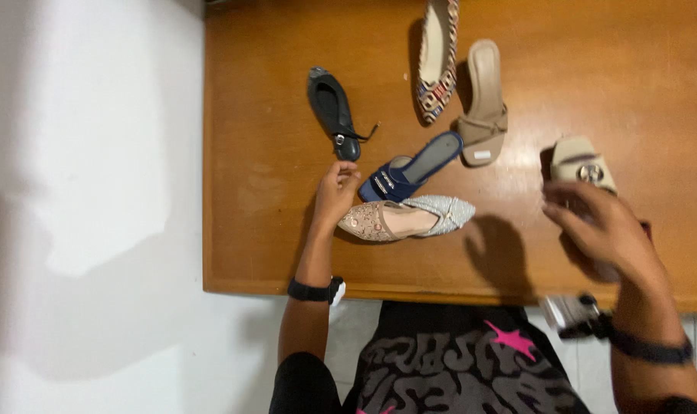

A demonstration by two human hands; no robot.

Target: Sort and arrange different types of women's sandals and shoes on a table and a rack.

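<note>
- Six shoes lie scattered on the wooden table (272, 230) in the head view, the only view given.
- Left hand (335, 193) rests on the heel end of the glittery beige flat (406, 217), fingers curled loosely against its back edge; whether they actually pinch it cannot be told.
- That flat lies on its side near the table's front edge, toe pointing right, touching the navy slide sandal (411, 169) just behind it.
- Right hand (601, 230) hovers over the table's right part, fingers spread apart and holding nothing, just in front of the cream sandal with a metal buckle (585, 165).
- Black slingback flat (333, 111) lies just beyond the left hand's fingertips.
- Patterned pointed flat (438, 57) and tan strappy sandal (484, 103) sit side by side farther back.
</note>
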